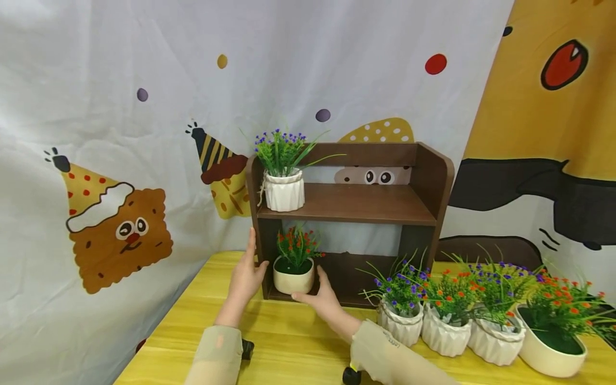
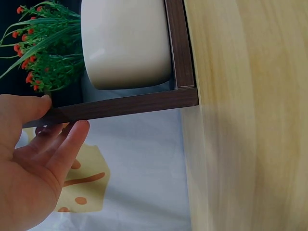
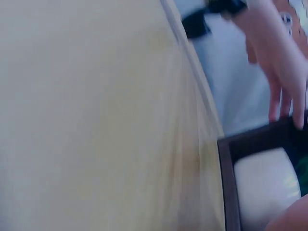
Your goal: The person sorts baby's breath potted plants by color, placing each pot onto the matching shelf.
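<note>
A cream pot (image 1: 293,282) with a red-flowered artificial plant stands upright at the left end of the lower compartment of a brown shelf (image 1: 346,218). My left hand (image 1: 246,279) is at the shelf's left side panel, fingers extended along its outside. In the left wrist view, the thumb of the left hand (image 2: 26,168) lies at the panel's front edge (image 2: 120,107). My right hand (image 1: 326,300) is at the pot's right front, thumb extended low across its front and fingers beside it. The right wrist view is blurred and shows only part of this hand (image 3: 291,216) near the pot (image 3: 264,180).
A white pot (image 1: 285,193) with purple flowers stands at the upper board's left end. On the yellow wood-grain table (image 1: 284,342), at the right, stand several more pots, including a white one (image 1: 401,323) and a cream oval one (image 1: 553,355). A printed cloth (image 1: 120,123) hangs behind.
</note>
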Demonstrator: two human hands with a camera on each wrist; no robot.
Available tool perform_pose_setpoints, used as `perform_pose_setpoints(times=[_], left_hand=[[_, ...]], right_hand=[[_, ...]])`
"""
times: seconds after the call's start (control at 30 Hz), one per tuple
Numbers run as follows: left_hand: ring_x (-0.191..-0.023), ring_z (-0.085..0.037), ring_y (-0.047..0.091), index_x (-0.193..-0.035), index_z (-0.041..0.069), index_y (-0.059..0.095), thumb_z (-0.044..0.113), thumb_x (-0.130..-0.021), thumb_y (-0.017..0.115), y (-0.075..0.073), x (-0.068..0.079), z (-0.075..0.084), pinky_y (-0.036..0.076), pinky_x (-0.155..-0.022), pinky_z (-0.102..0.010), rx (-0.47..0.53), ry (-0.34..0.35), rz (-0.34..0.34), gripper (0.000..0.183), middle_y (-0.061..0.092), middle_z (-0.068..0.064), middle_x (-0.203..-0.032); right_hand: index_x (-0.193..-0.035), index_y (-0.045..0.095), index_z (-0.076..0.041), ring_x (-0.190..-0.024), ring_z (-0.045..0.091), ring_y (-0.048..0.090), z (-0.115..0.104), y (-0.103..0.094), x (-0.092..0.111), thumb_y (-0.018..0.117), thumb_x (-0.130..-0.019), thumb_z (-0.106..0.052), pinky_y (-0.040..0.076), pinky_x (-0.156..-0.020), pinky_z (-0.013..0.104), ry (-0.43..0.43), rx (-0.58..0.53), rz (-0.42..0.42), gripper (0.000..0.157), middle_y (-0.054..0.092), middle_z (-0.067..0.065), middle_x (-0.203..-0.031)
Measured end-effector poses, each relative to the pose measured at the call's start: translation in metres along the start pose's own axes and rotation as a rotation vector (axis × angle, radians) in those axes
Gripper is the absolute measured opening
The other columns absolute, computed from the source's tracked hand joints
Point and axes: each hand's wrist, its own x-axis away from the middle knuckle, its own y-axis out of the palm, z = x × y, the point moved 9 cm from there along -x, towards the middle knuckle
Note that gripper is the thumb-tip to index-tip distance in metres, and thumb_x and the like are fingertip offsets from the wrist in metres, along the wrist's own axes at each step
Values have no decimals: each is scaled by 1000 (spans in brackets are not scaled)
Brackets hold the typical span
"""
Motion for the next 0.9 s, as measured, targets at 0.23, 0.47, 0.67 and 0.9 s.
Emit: perform_pose_setpoints(times=[0.23, 0.47, 0.67, 0.9], left_hand=[[-81, -38, 63, -158, 26, 1, 0, -88, 68, -1, 1, 1, 51, -65, -48, 5, 9, 1, 100, 53, -33, -129], [-77, -37, 63, -158, 27, 0, 1, -88, 69, 0, 0, 0, 49, -63, -48, -8, 11, -1, 101, 54, -33, -127], [-79, -38, 63, -158, 26, 0, 2, -88, 69, 1, -1, 0, 50, -65, -50, -5, -2, 0, 101, 55, -33, -127], [-68, -32, 61, -158, 24, 1, 2, -88, 69, 0, 0, 0, 48, -62, -49, -8, 0, -3, 100, 56, -33, -125]], right_hand=[[-153, 14, 3, -140, 46, 18, -28, 0, 46, 77, -85, -22, 22, -107, 62, -43, -46, -194, 96, 17, 29, -155], [-152, 17, 1, -140, 45, 20, -41, -13, 89, 69, -90, -36, 20, -108, 61, -83, -179, -495, 90, 23, 26, -154], [-153, 18, -1, -140, 35, 28, -47, -36, 117, 64, -93, -41, 22, -107, 62, -137, -206, -638, 86, 25, 24, -154], [-154, 22, -8, -135, 10, 37, -47, -69, 142, 62, -96, -33, 26, -107, 60, -138, -211, -656, 75, 25, 25, -154]])
